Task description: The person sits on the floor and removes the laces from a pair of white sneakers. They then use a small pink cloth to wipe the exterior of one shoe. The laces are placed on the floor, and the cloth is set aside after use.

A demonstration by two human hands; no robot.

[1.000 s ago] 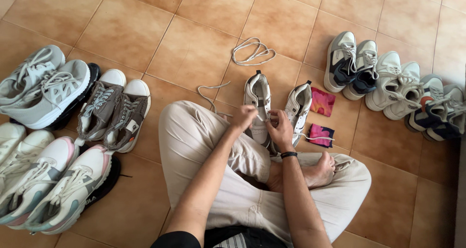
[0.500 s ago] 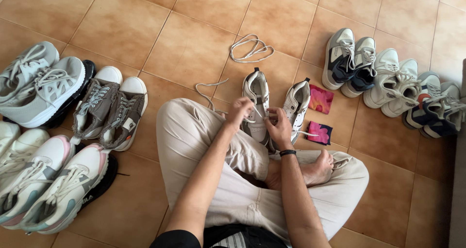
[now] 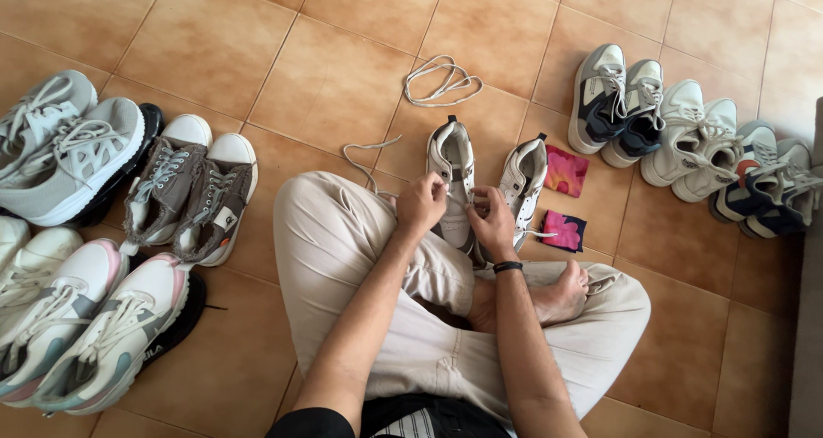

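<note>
Both hands sit a little higher on the shoe than they did a second ago, and the whole floor looks shifted a bit, as the head camera has moved. The left hand [image 3: 420,203] is curled, with its fingers pressed together on a thin white lace [image 3: 367,157] at the side of the white shoe [image 3: 453,177]. The right hand [image 3: 495,224] is curled too, and its fingers pinch the lace at the other side of the same shoe. That white shoe stands on the tiled floor [image 3: 343,69] right in front of the person's crossed legs [image 3: 334,241], with its toe pointing at the person. One end of the lace trails off to the left across the floor.

Just to the right of it stands a second white shoe [image 3: 525,181], tilted a little. Two small pink cloths [image 3: 567,172] lie beside that one. A loose white lace [image 3: 441,82] lies in a coil on the floor farther away, well apart from the hands.

On the left side are two brown shoes [image 3: 193,189] side by side, with grey shoes [image 3: 69,147] and pink and white shoes [image 3: 94,318] near them. On the right side is a row of white and dark blue shoes [image 3: 686,138]. A black band [image 3: 508,267] is on the right wrist, and a bare foot [image 3: 561,299] rests on the leg.
</note>
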